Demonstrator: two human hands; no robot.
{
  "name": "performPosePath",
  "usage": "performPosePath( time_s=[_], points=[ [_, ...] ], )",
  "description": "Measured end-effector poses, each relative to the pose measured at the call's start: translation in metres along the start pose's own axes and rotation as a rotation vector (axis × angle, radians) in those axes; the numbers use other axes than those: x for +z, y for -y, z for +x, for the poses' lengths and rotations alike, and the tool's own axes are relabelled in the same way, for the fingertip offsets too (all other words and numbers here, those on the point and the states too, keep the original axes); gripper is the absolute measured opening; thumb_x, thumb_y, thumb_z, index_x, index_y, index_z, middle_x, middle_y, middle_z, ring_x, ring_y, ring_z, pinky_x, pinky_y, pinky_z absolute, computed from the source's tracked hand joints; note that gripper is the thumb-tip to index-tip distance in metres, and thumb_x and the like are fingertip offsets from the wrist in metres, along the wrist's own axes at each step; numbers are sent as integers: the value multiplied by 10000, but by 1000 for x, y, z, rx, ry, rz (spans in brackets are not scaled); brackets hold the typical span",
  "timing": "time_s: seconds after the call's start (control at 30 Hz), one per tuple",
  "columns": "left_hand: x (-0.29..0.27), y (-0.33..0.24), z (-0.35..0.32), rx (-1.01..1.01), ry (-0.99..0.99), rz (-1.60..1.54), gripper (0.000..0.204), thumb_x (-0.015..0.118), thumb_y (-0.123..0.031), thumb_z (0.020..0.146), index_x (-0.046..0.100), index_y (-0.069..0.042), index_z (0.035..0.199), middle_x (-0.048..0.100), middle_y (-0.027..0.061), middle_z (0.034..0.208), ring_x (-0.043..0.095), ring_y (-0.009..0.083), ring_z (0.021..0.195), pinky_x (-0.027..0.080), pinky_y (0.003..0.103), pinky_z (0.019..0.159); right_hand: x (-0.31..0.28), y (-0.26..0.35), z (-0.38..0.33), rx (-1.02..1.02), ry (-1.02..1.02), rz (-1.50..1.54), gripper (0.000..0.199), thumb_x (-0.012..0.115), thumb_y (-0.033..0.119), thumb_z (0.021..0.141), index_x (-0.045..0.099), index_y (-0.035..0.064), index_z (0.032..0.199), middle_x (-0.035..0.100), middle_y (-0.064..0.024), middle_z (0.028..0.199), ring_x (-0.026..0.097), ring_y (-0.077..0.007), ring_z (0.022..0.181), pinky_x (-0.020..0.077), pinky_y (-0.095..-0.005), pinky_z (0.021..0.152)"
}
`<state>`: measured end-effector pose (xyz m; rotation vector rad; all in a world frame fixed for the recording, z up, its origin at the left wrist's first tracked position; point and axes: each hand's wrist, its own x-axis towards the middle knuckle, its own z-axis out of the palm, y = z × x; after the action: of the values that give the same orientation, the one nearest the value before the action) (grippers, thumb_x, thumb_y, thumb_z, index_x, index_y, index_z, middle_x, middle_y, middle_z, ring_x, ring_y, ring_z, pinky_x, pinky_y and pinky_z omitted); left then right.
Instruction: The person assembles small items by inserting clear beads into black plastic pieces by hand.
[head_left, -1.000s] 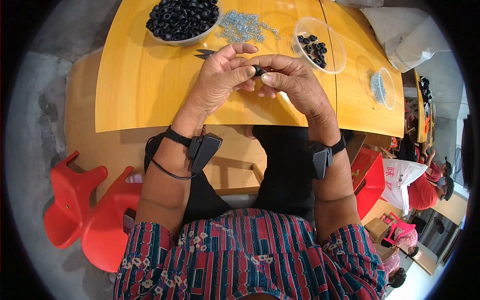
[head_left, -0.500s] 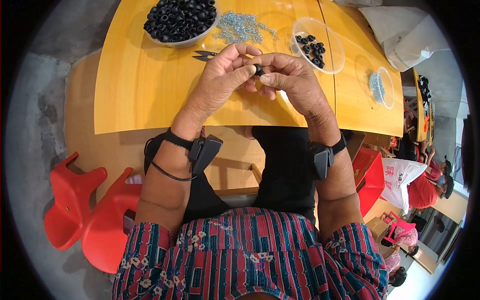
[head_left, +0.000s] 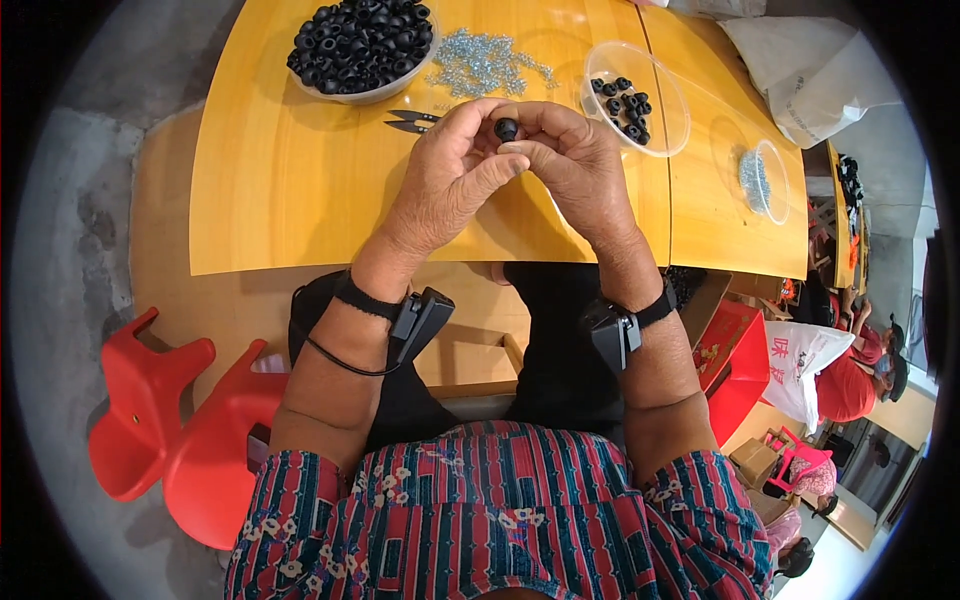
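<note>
Both hands raised over the near side of the yellow table (head_left: 300,190), fingertips close together. Right hand (head_left: 582,165): thumb and forefinger pinched on a small round black piece (head_left: 507,129), thumb at its lower edge. Left hand (head_left: 435,185): fingers curled around the left of that piece, thumb tip meeting the right thumb just below it; whether the left fingers press on it I cannot tell. The piece sits between the two hands, above both thumb tips. A black device strapped at each wrist.

Beyond the left hand, near its knuckles: dark snips (head_left: 410,121) lying flat, blades parted, pointing left. Farther back, a large bowl (head_left: 365,97) heaped with black hollow pieces (head_left: 360,45); just right of it, a loose spread of pale blue, glassy bits (head_left: 490,62). Near the right hand, a clear tub (head_left: 680,115) with a scatter of black pieces. Well right, a smaller clear container (head_left: 780,185) of pale blue bits.

Outward: whitish sack (head_left: 810,75) at the far right, red chairs (head_left: 220,460) on the left, red box (head_left: 738,360) below the table's right edge. Other people farther right.
</note>
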<state>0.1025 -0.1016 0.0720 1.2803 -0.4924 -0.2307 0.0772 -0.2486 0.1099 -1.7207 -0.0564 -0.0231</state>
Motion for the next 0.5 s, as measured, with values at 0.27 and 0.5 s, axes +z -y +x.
performPosePath(
  time_s=[0.27, 0.5],
  points=[
    [4, -4, -1, 16, -11, -9, 442, 674, -222, 834, 494, 12, 1162, 558, 54, 961, 532, 107, 872, 467, 236, 780, -5, 4, -3, 25, 57, -20, 240, 559, -57, 828, 603, -41, 1063, 624, -49, 925, 593, -109, 854, 493, -245, 806],
    [4, -5, -1, 10, 1, -6, 431, 674, -221, 833, 500, 9, 1152, 560, 51, 958, 537, 109, 869, 468, 237, 781, -7, 9, -3, 48, 61, -48, 228, 577, -63, 815, 619, -34, 1038, 625, -45, 900, 593, -104, 845, 500, -243, 789]
  ],
)
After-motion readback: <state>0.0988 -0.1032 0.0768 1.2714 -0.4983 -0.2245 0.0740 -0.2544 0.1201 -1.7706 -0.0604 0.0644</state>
